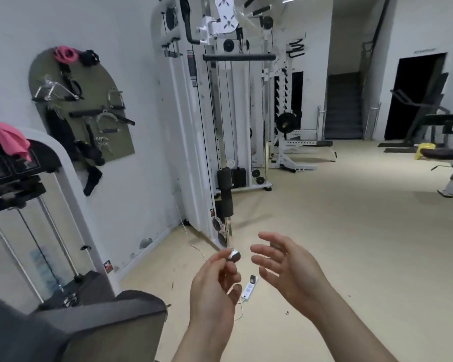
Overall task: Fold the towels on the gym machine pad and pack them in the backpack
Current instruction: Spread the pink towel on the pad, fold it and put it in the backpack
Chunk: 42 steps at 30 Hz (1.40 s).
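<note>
A pink towel (9,139) hangs draped over the top of the weight-stack machine (63,173) at the far left. Below it, a grey padded seat (110,312) fills the lower left corner with nothing lying on its visible part. Both my hands are raised in front of me over the floor, apart from the towel and the pad. My left hand (213,283) has loosely curled fingers and holds nothing. My right hand (285,267) is spread with relaxed fingers, palm turned left. No backpack is in view.
A white cable machine (220,126) stands straight ahead against the wall, its base foot (233,256) just past my left fingertips. A white power strip (249,288) with a cord lies on the floor under my hands. A board of handles (84,113) hangs on the wall. Benches and racks stand at the right.
</note>
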Each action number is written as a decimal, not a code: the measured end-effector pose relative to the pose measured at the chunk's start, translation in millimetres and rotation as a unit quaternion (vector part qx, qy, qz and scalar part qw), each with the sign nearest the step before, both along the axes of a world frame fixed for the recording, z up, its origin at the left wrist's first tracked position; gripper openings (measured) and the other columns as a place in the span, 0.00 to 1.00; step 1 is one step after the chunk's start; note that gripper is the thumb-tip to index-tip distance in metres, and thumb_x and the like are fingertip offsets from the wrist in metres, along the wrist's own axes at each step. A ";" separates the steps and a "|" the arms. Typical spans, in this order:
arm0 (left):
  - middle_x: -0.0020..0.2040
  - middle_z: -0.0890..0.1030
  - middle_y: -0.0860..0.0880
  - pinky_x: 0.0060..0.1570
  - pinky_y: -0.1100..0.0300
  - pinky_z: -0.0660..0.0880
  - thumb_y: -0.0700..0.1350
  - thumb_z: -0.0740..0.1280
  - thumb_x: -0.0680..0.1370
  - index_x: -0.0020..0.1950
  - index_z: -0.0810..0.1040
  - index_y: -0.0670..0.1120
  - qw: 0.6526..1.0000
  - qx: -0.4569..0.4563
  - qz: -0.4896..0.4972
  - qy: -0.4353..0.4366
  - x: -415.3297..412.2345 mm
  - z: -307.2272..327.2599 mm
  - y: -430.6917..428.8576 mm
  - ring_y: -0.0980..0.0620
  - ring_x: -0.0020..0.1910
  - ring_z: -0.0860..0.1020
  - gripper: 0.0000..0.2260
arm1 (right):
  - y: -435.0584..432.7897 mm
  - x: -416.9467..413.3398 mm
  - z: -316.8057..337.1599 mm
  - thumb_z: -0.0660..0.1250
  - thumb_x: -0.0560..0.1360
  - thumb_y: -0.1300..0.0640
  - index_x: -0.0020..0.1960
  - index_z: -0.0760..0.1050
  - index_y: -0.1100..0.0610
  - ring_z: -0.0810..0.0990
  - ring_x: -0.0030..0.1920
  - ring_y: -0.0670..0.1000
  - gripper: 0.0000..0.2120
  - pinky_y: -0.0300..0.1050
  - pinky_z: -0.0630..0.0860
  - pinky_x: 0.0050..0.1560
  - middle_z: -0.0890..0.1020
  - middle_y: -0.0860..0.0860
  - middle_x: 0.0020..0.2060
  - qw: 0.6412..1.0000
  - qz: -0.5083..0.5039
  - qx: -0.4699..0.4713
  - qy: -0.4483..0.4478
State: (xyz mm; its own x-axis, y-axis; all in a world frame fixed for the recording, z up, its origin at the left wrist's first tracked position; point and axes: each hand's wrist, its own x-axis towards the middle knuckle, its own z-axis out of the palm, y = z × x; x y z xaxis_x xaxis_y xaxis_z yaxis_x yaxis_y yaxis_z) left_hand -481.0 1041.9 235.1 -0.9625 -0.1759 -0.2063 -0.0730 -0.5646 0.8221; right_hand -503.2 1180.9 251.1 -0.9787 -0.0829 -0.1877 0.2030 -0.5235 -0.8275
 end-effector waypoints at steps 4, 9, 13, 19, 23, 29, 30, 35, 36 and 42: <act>0.32 0.75 0.48 0.24 0.65 0.67 0.38 0.61 0.79 0.52 0.80 0.43 0.987 0.130 0.073 -0.066 -88.1 -22.7 -5.2 0.53 0.27 0.72 0.08 | -7.9 -89.2 -16.5 0.61 0.79 0.50 0.60 0.78 0.59 0.83 0.53 0.56 0.16 0.51 0.76 0.54 0.84 0.59 0.53 0.997 0.051 -0.033 -0.045; 0.34 0.78 0.49 0.33 0.62 0.70 0.34 0.59 0.77 0.49 0.81 0.43 0.983 -0.012 0.172 -0.066 -173.0 -21.8 -33.3 0.54 0.31 0.75 0.12 | -53.7 -188.6 -20.1 0.64 0.78 0.57 0.56 0.80 0.56 0.84 0.51 0.55 0.09 0.49 0.79 0.50 0.85 0.56 0.49 0.983 0.115 0.146 0.001; 0.37 0.78 0.48 0.32 0.63 0.70 0.33 0.58 0.78 0.46 0.80 0.44 0.960 -0.101 0.259 -0.039 -242.0 -14.4 -89.4 0.52 0.34 0.75 0.12 | -114.6 -264.4 -19.3 0.65 0.74 0.63 0.52 0.80 0.51 0.81 0.45 0.46 0.11 0.37 0.75 0.46 0.84 0.49 0.48 0.875 0.149 0.409 0.210; 0.40 0.82 0.55 0.46 0.53 0.78 0.41 0.59 0.76 0.46 0.80 0.52 0.877 -0.287 0.382 -0.053 -331.0 1.6 -205.3 0.51 0.43 0.79 0.11 | -234.6 -367.1 8.8 0.65 0.75 0.53 0.66 0.72 0.48 0.74 0.60 0.46 0.20 0.41 0.71 0.58 0.76 0.45 0.60 0.704 0.220 0.491 0.464; 0.59 0.79 0.54 0.60 0.56 0.72 0.42 0.59 0.79 0.59 0.79 0.54 0.755 -0.516 0.392 -0.103 -382.1 28.9 -289.0 0.53 0.60 0.76 0.14 | -306.3 -453.0 32.8 0.64 0.75 0.45 0.74 0.61 0.46 0.64 0.71 0.50 0.30 0.47 0.66 0.67 0.67 0.46 0.70 0.614 0.248 0.486 0.570; 0.70 0.71 0.48 0.68 0.51 0.66 0.42 0.57 0.79 0.71 0.71 0.52 0.511 -0.763 0.325 -0.227 -458.7 72.2 -406.8 0.45 0.70 0.65 0.20 | -412.6 -584.7 83.6 0.63 0.73 0.41 0.76 0.53 0.44 0.59 0.72 0.55 0.35 0.57 0.67 0.67 0.60 0.51 0.74 0.506 0.241 0.497 0.663; 0.71 0.69 0.48 0.66 0.50 0.67 0.42 0.57 0.79 0.72 0.70 0.53 0.477 -0.784 0.316 -0.241 -469.6 80.8 -423.6 0.45 0.70 0.64 0.21 | -431.6 -601.6 92.9 0.63 0.73 0.42 0.76 0.52 0.44 0.59 0.73 0.55 0.35 0.58 0.67 0.67 0.59 0.51 0.75 0.494 0.239 0.498 0.671; 0.75 0.61 0.48 0.62 0.49 0.71 0.47 0.58 0.79 0.76 0.61 0.56 0.331 -0.846 0.266 -0.322 -510.9 132.9 -506.6 0.45 0.72 0.60 0.24 | -529.9 -668.9 140.3 0.62 0.74 0.41 0.77 0.48 0.43 0.56 0.75 0.54 0.37 0.58 0.65 0.68 0.56 0.50 0.76 0.445 0.228 0.490 0.714; 0.75 0.61 0.48 0.60 0.49 0.71 0.47 0.58 0.79 0.75 0.60 0.56 0.307 -0.852 0.263 -0.333 -516.7 142.9 -525.7 0.45 0.72 0.61 0.24 | -551.2 -678.4 149.1 0.62 0.74 0.41 0.77 0.48 0.43 0.56 0.75 0.54 0.37 0.58 0.65 0.69 0.56 0.50 0.76 0.441 0.228 0.484 0.720; 0.77 0.58 0.47 0.64 0.51 0.70 0.48 0.60 0.81 0.78 0.54 0.56 0.237 -0.856 0.306 -0.341 -556.2 172.8 -655.7 0.46 0.75 0.58 0.27 | -691.1 -717.3 190.5 0.61 0.76 0.42 0.78 0.48 0.47 0.54 0.76 0.54 0.35 0.58 0.63 0.69 0.54 0.50 0.77 0.400 0.197 0.459 0.768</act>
